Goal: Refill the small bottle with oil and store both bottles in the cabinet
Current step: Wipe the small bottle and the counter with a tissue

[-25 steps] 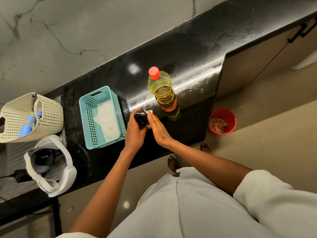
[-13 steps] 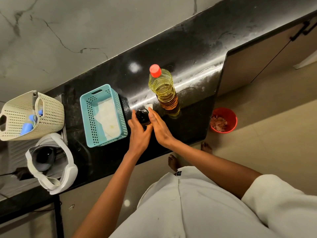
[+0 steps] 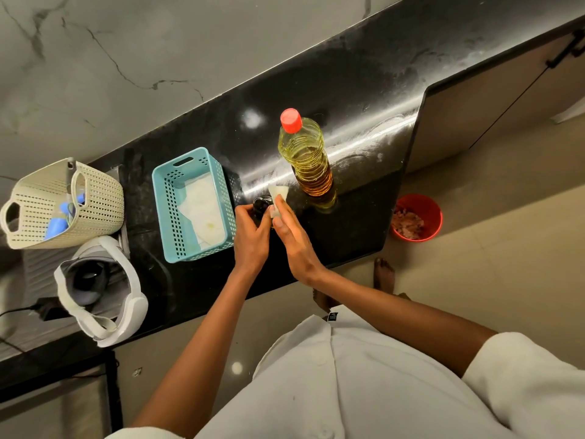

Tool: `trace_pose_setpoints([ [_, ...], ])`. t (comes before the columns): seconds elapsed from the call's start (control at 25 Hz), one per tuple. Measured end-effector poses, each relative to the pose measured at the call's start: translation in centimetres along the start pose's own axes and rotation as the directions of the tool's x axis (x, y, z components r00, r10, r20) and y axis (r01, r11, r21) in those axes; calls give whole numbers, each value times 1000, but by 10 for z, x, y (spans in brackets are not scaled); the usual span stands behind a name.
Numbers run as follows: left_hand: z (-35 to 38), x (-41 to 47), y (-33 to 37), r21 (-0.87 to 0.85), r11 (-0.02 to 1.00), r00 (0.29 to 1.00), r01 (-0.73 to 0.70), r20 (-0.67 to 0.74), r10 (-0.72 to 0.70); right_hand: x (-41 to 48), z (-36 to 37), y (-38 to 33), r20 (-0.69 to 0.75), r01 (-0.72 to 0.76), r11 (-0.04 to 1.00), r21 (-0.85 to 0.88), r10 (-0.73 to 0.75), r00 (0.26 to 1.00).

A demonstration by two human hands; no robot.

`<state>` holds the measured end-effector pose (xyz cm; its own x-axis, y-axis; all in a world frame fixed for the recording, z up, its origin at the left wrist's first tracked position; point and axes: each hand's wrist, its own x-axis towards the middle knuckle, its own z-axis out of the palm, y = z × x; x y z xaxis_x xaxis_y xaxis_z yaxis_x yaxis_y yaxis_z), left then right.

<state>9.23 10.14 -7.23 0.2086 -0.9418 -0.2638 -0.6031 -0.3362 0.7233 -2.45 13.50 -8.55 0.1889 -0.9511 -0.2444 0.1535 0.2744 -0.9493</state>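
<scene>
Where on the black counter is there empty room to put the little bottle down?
Bare black counter stretches behind and right of the tall red-capped oil bottle. A narrower strip lies between the teal plastic basket and the cream woven basket. It is crowded where both hands work.

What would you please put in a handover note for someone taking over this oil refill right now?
Left hand: gripping the small dark bottle on the black stone counter.
Right hand: pinching a small white funnel-like piece beside the bottle's mouth.
The tall clear plastic oil bottle with a red cap stands capped just behind.
Done: cannot tell whether oil has been poured.
Left: refill if needed, close, store both bottles.
</scene>
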Motion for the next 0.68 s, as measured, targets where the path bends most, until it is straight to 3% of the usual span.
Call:
trace_pose_setpoints([
  [0.12, 0, 4, 0, -60, 998, 1000, 15, -13, -16, 20, -1, -7, -12, 11, 999, -39, -12, 1000],
  [0.28, 4, 9, 2, -124, 991, 999, 45, -12, -47, 41, -15, 1, -40, -164, 986, 5, 164, 986],
  [0.44, 7, 11, 1, -181, 983, 999, 29, 34, -23, 30, -17, 14, -32, -214, 976, 39, 215, 976],
  [0.56, 12, 13, 1, -129, 992, 998, 8, 61, 0, 7, -16, 17, -18, -156, 988, 15, 156, 988],
  [0.68, 19, 12, 3, -16, 999, 999, 36, 0, -36, -2, -10, 10, 19, -35, 999, 31, 34, 999],
])
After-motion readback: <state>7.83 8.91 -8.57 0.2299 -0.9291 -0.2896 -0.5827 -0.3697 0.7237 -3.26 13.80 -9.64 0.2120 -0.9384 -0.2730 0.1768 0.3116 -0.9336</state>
